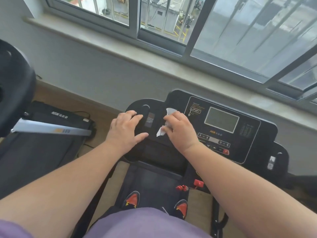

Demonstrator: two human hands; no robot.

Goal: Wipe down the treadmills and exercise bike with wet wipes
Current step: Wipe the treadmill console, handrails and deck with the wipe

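I stand on a black treadmill whose console (253,134) has a grey screen (221,119) and button rows. My right hand (180,129) holds a crumpled white wet wipe (162,132) and presses it on the console's left part, just left of the screen panel. My left hand (126,128) rests flat on the console's left end, fingers spread over its rounded corner near a cup recess. A second treadmill (51,117) lies folded low on the floor at the left. The treadmill belt (151,182) runs under my shoes.
A black round part of another machine (13,86) with a silver bar (51,128) juts in at the left. A grey windowsill (120,48) and sliding windows stand close behind the console. A red safety clip (181,187) hangs below the console. Cables lie on the wooden floor.
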